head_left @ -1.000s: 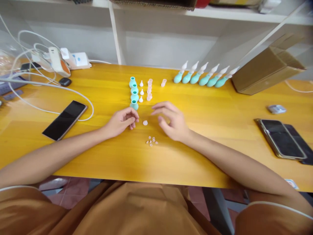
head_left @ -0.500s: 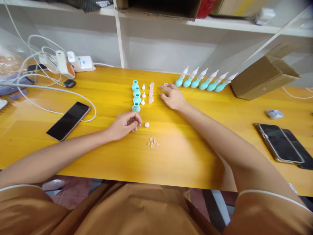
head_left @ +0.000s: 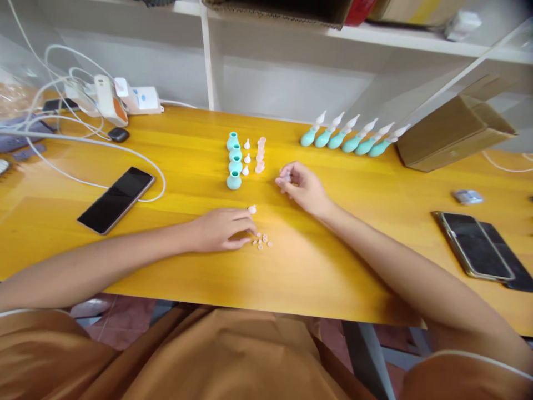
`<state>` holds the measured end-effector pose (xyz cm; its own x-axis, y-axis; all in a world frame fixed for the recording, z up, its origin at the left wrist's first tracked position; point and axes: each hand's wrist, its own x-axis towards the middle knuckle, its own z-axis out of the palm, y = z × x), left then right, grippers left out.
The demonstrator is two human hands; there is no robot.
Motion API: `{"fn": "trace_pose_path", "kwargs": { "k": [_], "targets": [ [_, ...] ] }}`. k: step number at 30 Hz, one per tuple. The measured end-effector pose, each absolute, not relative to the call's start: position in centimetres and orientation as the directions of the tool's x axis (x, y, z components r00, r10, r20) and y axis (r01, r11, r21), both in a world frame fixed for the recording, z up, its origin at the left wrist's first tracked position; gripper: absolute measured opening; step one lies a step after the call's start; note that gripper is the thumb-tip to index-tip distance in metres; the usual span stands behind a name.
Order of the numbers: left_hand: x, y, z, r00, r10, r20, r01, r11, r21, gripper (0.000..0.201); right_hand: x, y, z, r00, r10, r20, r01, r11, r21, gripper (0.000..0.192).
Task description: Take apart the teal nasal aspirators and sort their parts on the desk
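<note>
The left hand (head_left: 225,229) is now reaching to the rings (head_left: 265,238) on the bench (head_left: 325,278), its fingers parted and apparently holding nothing. Beyond, the right hand (head_left: 307,190) is drawing back with fingers closed around a tube (head_left: 287,178), so both hands are seemingly working on parts at once.

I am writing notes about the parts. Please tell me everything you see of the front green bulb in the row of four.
The front bulb has a round mint-green body, a narrower neck and an open mouth, darker inside. It looks like smooth rubber or soft plastic. It stands upright on the desk, at its row's near end. Whether it touches the next bulb is unclear; left hand and right hand are clear of it.
</note>
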<state>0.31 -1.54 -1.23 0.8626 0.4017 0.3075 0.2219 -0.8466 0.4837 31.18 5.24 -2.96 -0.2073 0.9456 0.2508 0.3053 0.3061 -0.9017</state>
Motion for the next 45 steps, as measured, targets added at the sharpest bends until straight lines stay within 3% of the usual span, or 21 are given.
{"fn": "trace_pose_path", "kwargs": {
  "k": [4,7,12,17,23,31,37,45],
  "targets": [
    [0.6,-2.0,-1.6,0.874,0.382,0.301,0.248,-0.882,0.402,0.02,30.2,1.4,-2.8,-0.407,0.91,0.073,0.017,0.087,-0.996,0.059],
    [0.9,-2.3,-1.6,0.878,0.367,0.309,0.254,-0.902,0.35,0.023,29.9,0.3,-2.6,-0.495,0.868,0.041,-0.053,0.016,-0.998,0.059],
    [1.3,-2.2,-1.6,0.883,0.31,0.352,0.21,-0.933,0.293,0.024,30.1,0.1,-2.3,-0.471,0.88,0.066,-0.083,0.031,-0.996,0.051],
    [1.1,-2.0,-1.4,0.879,0.354,0.319,0.206,-0.886,0.415,0.02,30.1,0.0,-2.3,-0.385,0.907,0.173,-0.09,0.15,-0.985,0.048],
    [0.5,-1.8,-0.8,0.859,0.444,0.257,0.207,-0.758,0.618,0.01,30.1,-0.4,-2.2,-0.334,0.896,0.292,0.049,0.326,-0.944,0.043],
    [0.6,-1.8,-0.3,0.841,0.487,0.233,0.23,-0.714,0.661,0.012,29.9,-0.9,-1.9,-0.396,0.899,0.188,-0.06,0.179,-0.982,0.043],
    [0.5,-1.8,0.0,0.766,0.579,0.281,0.248,-0.669,0.701,0.012,29.0,-2.1,-2.7,-0.474,0.88,0.032,-0.196,-0.07,-0.978,0.052],
    [0.5,-2.1,0.1,0.639,0.675,0.369,0.183,-0.6,0.779,0.011,27.6,-3.9,-1.9,-0.573,0.818,0.044,-0.215,-0.098,-0.972,0.041]
  ]
}}
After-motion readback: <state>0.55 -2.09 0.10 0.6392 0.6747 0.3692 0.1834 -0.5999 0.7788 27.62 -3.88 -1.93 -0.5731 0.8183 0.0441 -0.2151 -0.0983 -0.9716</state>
